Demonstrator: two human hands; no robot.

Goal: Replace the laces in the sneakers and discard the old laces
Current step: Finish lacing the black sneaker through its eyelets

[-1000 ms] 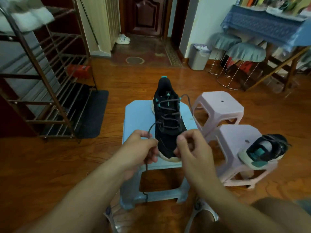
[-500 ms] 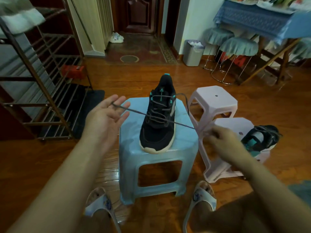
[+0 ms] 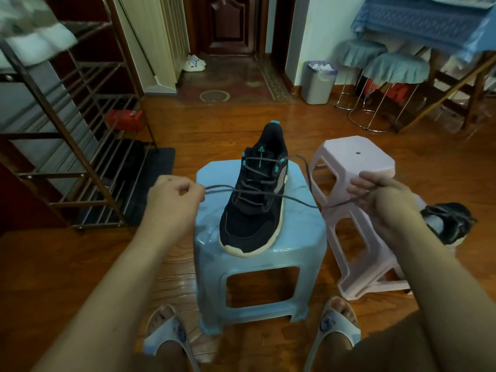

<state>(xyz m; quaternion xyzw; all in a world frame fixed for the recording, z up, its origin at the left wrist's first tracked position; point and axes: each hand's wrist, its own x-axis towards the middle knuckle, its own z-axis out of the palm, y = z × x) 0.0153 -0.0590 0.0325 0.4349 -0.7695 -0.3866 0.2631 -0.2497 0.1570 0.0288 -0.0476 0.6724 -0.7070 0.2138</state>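
We are in a home entryway, it seems: wooden floor (image 3: 268, 122), metal shoe rack (image 3: 80, 146), panelled door (image 3: 228, 22), slippers (image 3: 193, 63) beside it, lined bin (image 3: 318, 81).

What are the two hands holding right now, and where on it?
The shoe's grey lace: left hand pinches one free end, right hand the other.

A black sneaker (image 3: 252, 210) with teal accents, a cream sole and a grey lace (image 3: 300, 202) is seen on a pale blue stool (image 3: 257, 267). Two pale pink stools (image 3: 354, 159) are seen beside it. The floor (image 3: 53, 264) is reddish-brown wood. White slippers (image 3: 338, 328) with blue print are worn. A grey bin (image 3: 316, 84) is seen by the far wall.
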